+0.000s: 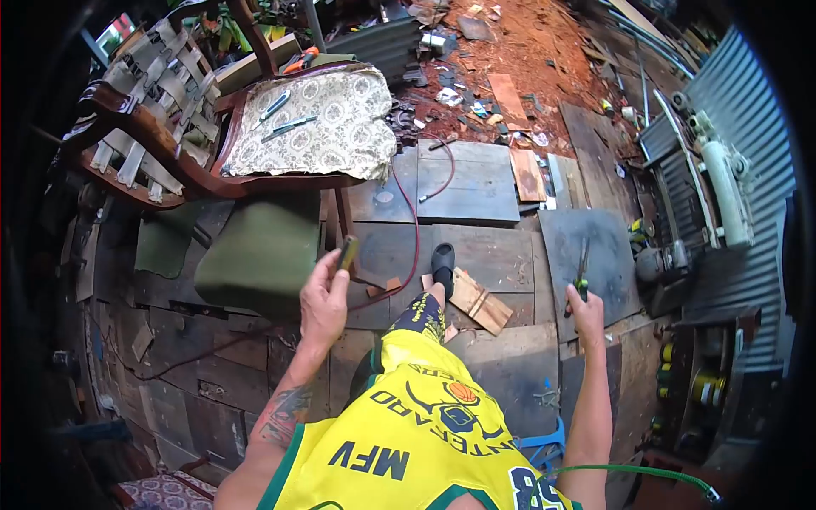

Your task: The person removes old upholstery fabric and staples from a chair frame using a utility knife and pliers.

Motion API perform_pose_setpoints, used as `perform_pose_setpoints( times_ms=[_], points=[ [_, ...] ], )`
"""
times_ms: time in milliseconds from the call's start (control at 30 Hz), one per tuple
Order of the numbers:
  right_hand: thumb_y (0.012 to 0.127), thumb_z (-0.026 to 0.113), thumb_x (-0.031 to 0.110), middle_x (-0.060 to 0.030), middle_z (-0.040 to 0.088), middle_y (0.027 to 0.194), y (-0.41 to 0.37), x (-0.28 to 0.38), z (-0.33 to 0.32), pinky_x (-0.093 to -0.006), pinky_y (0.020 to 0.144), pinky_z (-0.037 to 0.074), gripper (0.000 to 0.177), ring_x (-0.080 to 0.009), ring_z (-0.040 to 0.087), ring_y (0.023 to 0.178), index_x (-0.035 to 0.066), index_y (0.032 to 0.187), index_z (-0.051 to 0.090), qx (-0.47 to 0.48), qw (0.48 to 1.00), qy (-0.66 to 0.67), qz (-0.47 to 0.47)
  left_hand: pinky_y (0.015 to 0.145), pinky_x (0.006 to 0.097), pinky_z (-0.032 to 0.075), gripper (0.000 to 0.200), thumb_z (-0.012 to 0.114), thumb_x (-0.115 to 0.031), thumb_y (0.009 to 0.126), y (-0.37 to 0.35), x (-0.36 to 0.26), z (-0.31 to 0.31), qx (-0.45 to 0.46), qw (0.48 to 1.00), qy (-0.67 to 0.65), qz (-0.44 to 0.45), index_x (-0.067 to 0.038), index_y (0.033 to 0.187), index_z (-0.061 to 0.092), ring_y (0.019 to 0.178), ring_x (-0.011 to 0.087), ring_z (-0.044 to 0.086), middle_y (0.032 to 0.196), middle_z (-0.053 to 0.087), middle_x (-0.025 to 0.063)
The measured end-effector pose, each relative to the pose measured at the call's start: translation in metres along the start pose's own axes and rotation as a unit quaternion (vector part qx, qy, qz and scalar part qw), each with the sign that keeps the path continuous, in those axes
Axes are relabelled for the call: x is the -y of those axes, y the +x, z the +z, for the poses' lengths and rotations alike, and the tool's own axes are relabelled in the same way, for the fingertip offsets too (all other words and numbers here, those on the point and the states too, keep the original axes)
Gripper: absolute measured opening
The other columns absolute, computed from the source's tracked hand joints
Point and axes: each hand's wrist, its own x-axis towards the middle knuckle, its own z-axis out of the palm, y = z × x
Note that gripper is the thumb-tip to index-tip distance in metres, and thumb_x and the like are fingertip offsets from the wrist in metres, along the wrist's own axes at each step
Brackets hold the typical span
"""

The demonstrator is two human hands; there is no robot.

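Note:
My left hand is raised near the front leg of a wooden chair, its fingers closed round a small dark and yellowish tool. On the right, my right hand grips a slim pointed tool with green and black handles, its metal tip pointing away from me. The chair frame has a patterned fabric seat. Two thin pen-like tools lie on that seat, one blue-green and one darker. Neither hand touches the chair.
A green cushion lies below the chair. A red hose crosses the board floor. Ahead of my foot and beside it are a wood piece and a dark panel. Shelves with spools stand right; a blue stool is near me.

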Motion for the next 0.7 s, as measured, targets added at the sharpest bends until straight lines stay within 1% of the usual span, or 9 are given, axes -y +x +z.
perform_pose_setpoints(
  times_ms=[33, 100, 133, 200, 267, 400, 500, 567, 700],
  points=[
    [0.103, 0.073, 0.039, 0.0012, 0.06, 0.065, 0.033, 0.036, 0.016, -0.0321, 0.059, 0.043, 0.043, -0.0088, 0.053, 0.063, 0.003, 0.08, 0.068, 0.016, 0.998, 0.043, -0.046, 0.09, 0.0326, 0.055, 0.04, 0.064, -0.011, 0.105, 0.03, 0.008, 0.005, -0.038, 0.999, 0.017, 0.014, 0.003, 0.142, 0.064, 0.097, 0.0165, 0.07, 0.114, 0.075, 0.0116],
    [0.105, 0.075, 0.032, 0.0038, 0.062, 0.075, 0.098, 0.091, 0.046, -0.0279, 0.061, 0.045, 0.029, -0.006, 0.056, 0.068, 0.003, 0.107, 0.077, 0.094, 0.981, 0.109, -0.133, 0.089, 0.0335, 0.056, 0.041, 0.067, -0.013, 0.104, 0.092, 0.009, 0.013, -0.103, 0.994, 0.047, 0.004, 0.002, 0.142, 0.065, 0.099, 0.0181, 0.07, 0.114, 0.075, 0.012],
    [0.104, 0.077, 0.029, 0.0044, 0.063, 0.077, 0.124, 0.123, 0.059, -0.0271, 0.063, 0.048, 0.027, -0.0056, 0.058, 0.069, 0.003, 0.112, 0.077, 0.133, 0.977, 0.096, -0.136, 0.09, 0.0346, 0.056, 0.04, 0.068, -0.013, 0.104, 0.126, 0.032, 0.02, -0.142, 0.989, 0.048, 0.022, 0.002, 0.141, 0.065, 0.1, 0.0208, 0.071, 0.115, 0.075, 0.0138],
    [0.104, 0.076, 0.028, 0.0048, 0.065, 0.08, 0.183, 0.153, 0.087, -0.0264, 0.063, 0.049, 0.025, -0.0054, 0.06, 0.07, 0.003, 0.111, 0.078, 0.221, 0.96, 0.093, -0.143, 0.092, 0.0383, 0.056, 0.041, 0.07, -0.016, 0.103, 0.182, 0.042, 0.037, -0.194, 0.977, 0.088, -0.008, 0.001, 0.139, 0.066, 0.102, 0.0271, 0.072, 0.118, 0.075, 0.0174],
    [0.104, 0.077, 0.03, 0.0048, 0.065, 0.078, 0.231, 0.173, 0.106, -0.0261, 0.064, 0.05, 0.028, -0.0051, 0.06, 0.07, 0.003, 0.11, 0.078, 0.288, 0.946, 0.072, -0.135, 0.097, 0.0461, 0.055, 0.04, 0.072, -0.019, 0.1, 0.224, 0.048, 0.057, -0.265, 0.949, 0.169, -0.034, -0.001, 0.135, 0.068, 0.11, 0.0404, 0.07, 0.122, 0.072, 0.0235],
    [0.102, 0.077, 0.039, 0.0027, 0.067, 0.073, 0.31, 0.18, 0.119, -0.0277, 0.061, 0.047, 0.036, -0.0064, 0.06, 0.067, 0.003, 0.107, 0.079, 0.343, 0.936, 0.024, -0.08, 0.099, 0.0486, 0.053, 0.042, 0.072, -0.021, 0.098, 0.285, 0.045, 0.087, -0.274, 0.927, 0.239, -0.097, -0.004, 0.135, 0.068, 0.111, 0.0411, 0.068, 0.118, 0.071, 0.0203],
    [0.103, 0.075, 0.034, -0.0001, 0.072, 0.081, 0.362, 0.184, 0.116, -0.0275, 0.063, 0.047, 0.034, -0.0075, 0.06, 0.067, 0.0, 0.108, 0.08, 0.366, 0.93, 0.017, -0.034, 0.099, 0.0483, 0.052, 0.041, 0.072, -0.017, 0.097, 0.32, 0.044, 0.087, -0.294, 0.902, 0.265, -0.173, -0.006, 0.136, 0.068, 0.113, 0.0399, 0.067, 0.122, 0.071, 0.0177],
    [0.104, 0.074, 0.03, -0.0011, 0.075, 0.088, 0.41, 0.204, 0.12, -0.0271, 0.064, 0.048, 0.033, -0.0077, 0.06, 0.068, -0.002, 0.11, 0.08, 0.385, 0.923, -0.008, -0.018, 0.098, 0.0474, 0.053, 0.041, 0.073, -0.013, 0.096, 0.336, 0.073, 0.079, -0.372, 0.826, 0.402, -0.133, -0.01, 0.137, 0.068, 0.116, 0.0365, 0.066, 0.122, 0.07, 0.0145],
    [0.102, 0.075, 0.037, -0.003, 0.072, 0.079, 0.504, 0.268, 0.153, -0.03, 0.065, 0.046, 0.04, -0.0096, 0.06, 0.069, -0.003, 0.104, 0.08, 0.428, 0.902, -0.032, -0.048, 0.095, 0.047, 0.054, 0.042, 0.075, -0.012, 0.094, 0.353, 0.096, 0.07, -0.443, 0.733, 0.468, -0.217, -0.012, 0.136, 0.069, 0.114, 0.0333, 0.067, 0.118, 0.069, 0.0121]
  ],
)
